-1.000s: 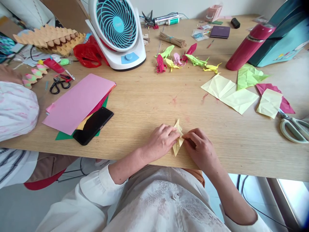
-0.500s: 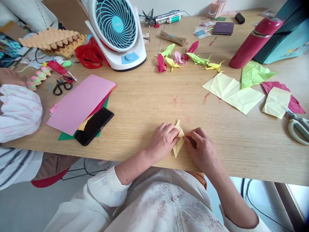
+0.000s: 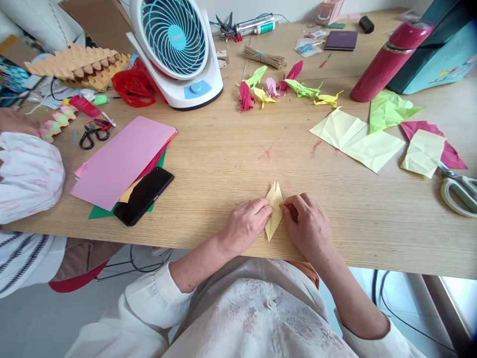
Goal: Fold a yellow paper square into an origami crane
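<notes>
Lower centre: yellow origami diamond [image 3: 275, 214] now less covered, left hand [image 3: 244, 223] and right hand [image 3: 310, 222] pinching opposite edges; fold apparently flattened.

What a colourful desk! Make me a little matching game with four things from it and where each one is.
1. folded yellow paper
2. black phone
3. fan
4. scissors with pale handles

A. cut off by the view's right edge
B. beside the red plastic bag
C. between the left hand and right hand
D. partly on the coloured sheets

Pairs: 1-C, 2-D, 3-B, 4-A
</notes>
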`<state>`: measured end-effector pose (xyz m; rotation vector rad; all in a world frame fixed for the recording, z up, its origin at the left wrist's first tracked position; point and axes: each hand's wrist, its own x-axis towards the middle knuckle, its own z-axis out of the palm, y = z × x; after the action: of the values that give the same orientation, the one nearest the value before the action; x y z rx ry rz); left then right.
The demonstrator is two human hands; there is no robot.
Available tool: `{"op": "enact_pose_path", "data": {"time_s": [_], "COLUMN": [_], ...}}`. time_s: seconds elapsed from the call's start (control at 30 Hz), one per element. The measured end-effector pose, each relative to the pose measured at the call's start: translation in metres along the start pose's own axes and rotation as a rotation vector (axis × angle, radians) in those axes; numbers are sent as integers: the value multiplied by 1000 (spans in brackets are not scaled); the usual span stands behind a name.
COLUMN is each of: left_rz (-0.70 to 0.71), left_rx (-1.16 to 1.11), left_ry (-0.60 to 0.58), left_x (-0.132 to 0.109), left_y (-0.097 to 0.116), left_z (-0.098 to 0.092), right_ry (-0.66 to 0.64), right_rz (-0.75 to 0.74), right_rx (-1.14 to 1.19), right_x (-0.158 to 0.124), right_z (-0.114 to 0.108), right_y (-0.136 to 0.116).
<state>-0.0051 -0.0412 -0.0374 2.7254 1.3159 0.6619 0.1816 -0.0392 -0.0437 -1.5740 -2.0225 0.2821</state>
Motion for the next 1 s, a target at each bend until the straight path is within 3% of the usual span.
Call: {"op": "enact_pose_path", "data": {"time_s": [0.33, 0.47, 0.73, 1.0], "left_rz": [150, 178, 211, 249], "left_rx": [43, 53, 64, 111], "left_ry": [51, 20, -85, -153], "left_x": [-6, -7, -6, -9], "left_y": [-7, -9, -9, -10], "left_z": [0, 1, -6, -10], "right_ry": [2, 15, -31, -74], "right_rz": [-49, -80, -302, -290], "right_rx": [38, 92, -65, -159], "right_x": [-1, -4, -15, -20], "right_z": [1, 0, -6, -4], "right_y": [1, 2, -1, -2]}}
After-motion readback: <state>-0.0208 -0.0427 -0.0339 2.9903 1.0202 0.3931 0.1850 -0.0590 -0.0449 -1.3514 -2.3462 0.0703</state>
